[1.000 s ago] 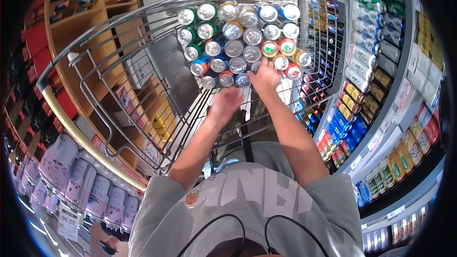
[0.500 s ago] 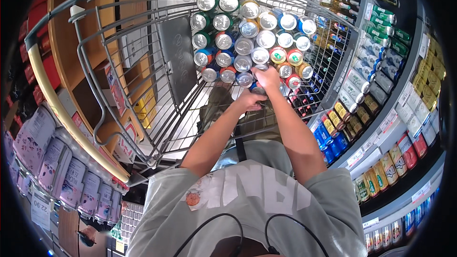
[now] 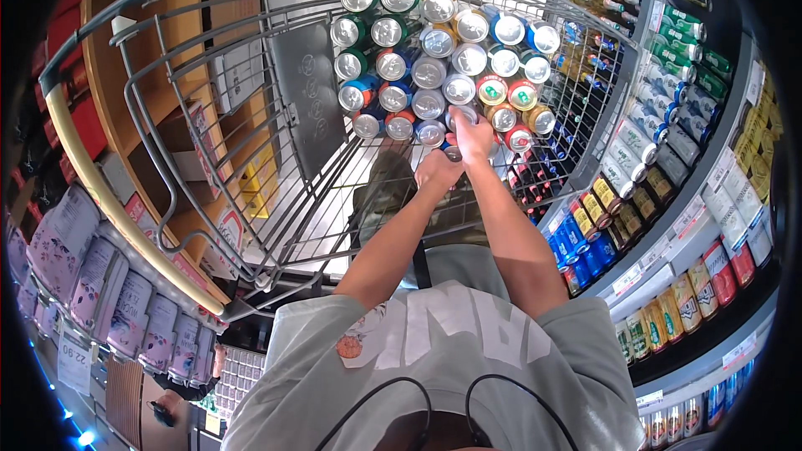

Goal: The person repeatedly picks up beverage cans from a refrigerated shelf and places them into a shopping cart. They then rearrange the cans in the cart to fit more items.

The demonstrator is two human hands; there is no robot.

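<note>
Many upright drink cans (image 3: 428, 72) stand close together in the shopping cart (image 3: 316, 104), silver lids facing up. At the near edge of the group, my left hand (image 3: 439, 169) is closed round a can (image 3: 452, 153); its lid shows between my two hands and its body is mostly hidden. Just above and to the right, my right hand (image 3: 473, 139) curls its fingers at the top of another can (image 3: 460, 116), partly covering it. Cans with red rims and green tabs (image 3: 493, 89) stand right of that hand.
Shelves of cans (image 3: 631, 142) run along the right, beside the cart's wire side. To the left are the cart's curved handle (image 3: 125, 200), a wooden shelf unit (image 3: 117, 75) and hanging purple packages (image 3: 88, 284). A person (image 3: 163, 407) is at the lower left.
My right hand has shifted slightly down and right, its fingers now over a can top. My left hand has turned slightly, still at the near can. The view has shifted a little.
</note>
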